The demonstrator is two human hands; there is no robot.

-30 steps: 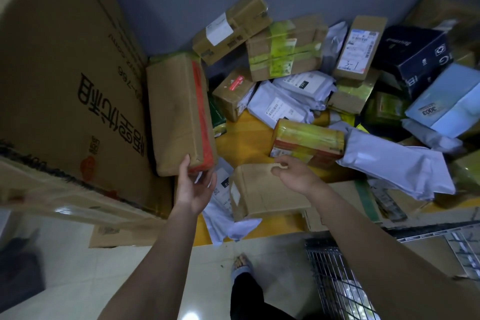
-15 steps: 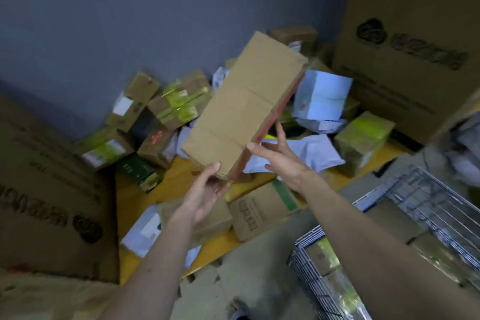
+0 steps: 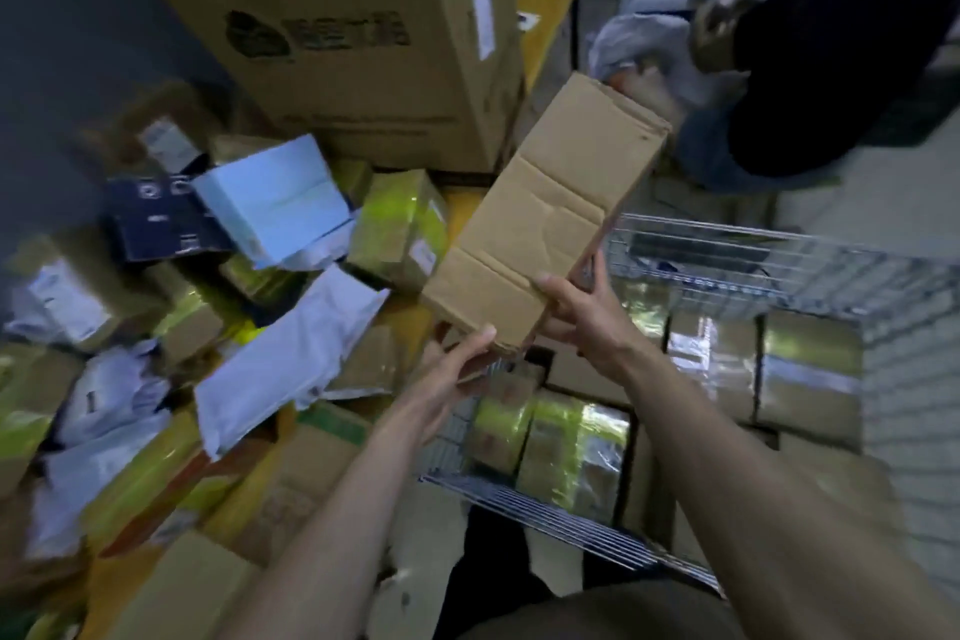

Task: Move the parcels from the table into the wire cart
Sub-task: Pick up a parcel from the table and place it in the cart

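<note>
Long brown cardboard parcel [image 3: 545,218] held aloft between both hands, at the near edge of the wire cart [image 3: 737,250]. The left hand [image 3: 457,364] supports the parcel's near end from below, fingers extended against the underside; the right hand [image 3: 576,307] grips the near right corner, thumb on the top face and fingers along the side. The parcel's long axis runs from the hands up and away to the right, its far end raised and pointing toward a person in dark clothing [image 3: 831,42] beyond the cart. Its broad creased face is turned toward the camera.

Below and right of the hands, the cart already holds taped boxes [image 3: 753,369] packed side by side. To the left of the hands, mixed parcels [image 3: 291,369] remain heaped on the yellow table [image 3: 462,208].

Risk: both hands hold only the near end, so the far end could swing down and twist out of the grip. The parcel may also catch on the cart's rim, though motion blur leaves the clearance uncertain.
</note>
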